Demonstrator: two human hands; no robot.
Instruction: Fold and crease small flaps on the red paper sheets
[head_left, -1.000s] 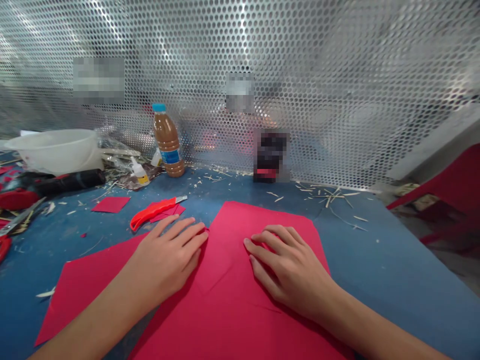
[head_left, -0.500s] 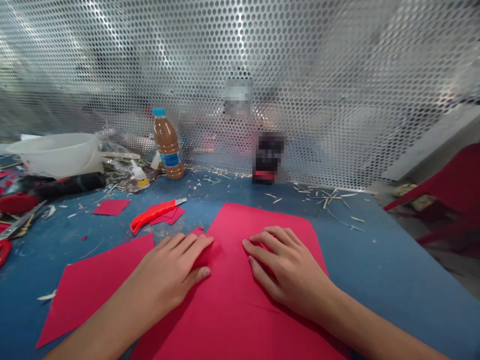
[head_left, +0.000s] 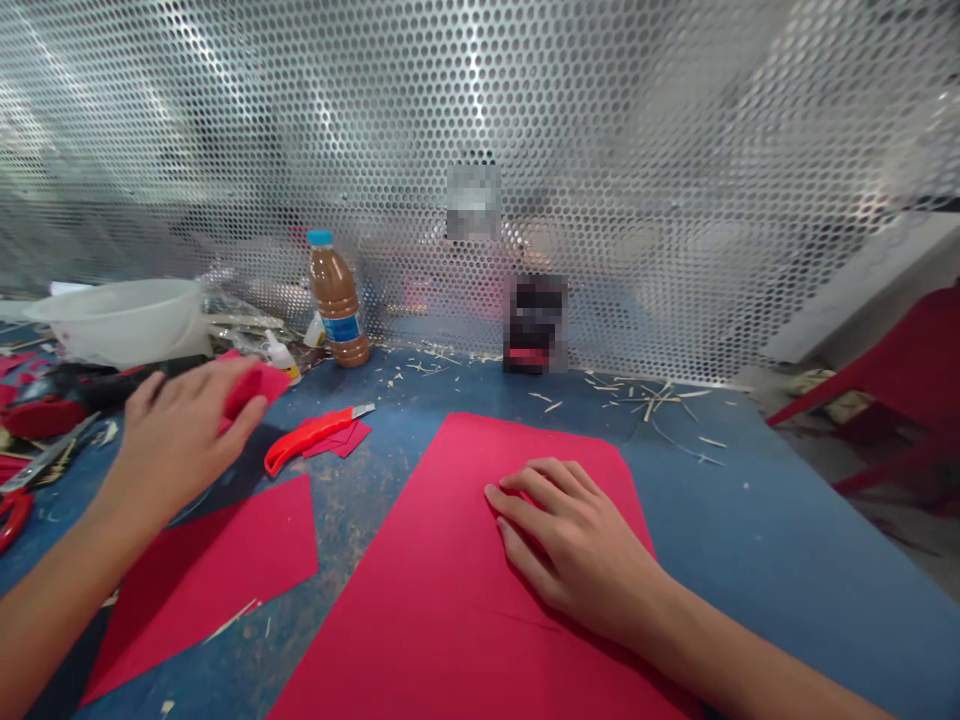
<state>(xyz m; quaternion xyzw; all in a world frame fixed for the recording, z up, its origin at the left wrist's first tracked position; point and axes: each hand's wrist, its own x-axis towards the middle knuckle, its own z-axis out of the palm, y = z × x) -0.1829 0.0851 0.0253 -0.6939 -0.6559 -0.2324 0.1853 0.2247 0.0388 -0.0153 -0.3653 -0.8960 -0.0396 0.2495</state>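
Observation:
A large red paper sheet (head_left: 450,580) lies in front of me on the blue table. My right hand (head_left: 574,535) rests on its right part with the fingers apart and slightly bent, tips touching the paper. Off to the left, my left hand (head_left: 184,430) is raised over the table, with a small red paper piece (head_left: 262,385) between its thumb and fingers. Below that hand is another red sheet (head_left: 225,570), partly in its shadow. A red-handled utility knife (head_left: 311,438) lies beside the hand, over small red paper scraps (head_left: 349,438).
A bottle of brown liquid (head_left: 337,305) stands against the perforated metal wall (head_left: 637,130). At the left are a white basin (head_left: 124,325), a small glue bottle (head_left: 281,355), a black and red tool (head_left: 52,400) and red-handled scissors (head_left: 15,510). Wood slivers (head_left: 660,400) litter the back.
My left hand has left the large sheet and moved left and away from me, carrying the small red paper piece. My right hand stays in place on the sheet.

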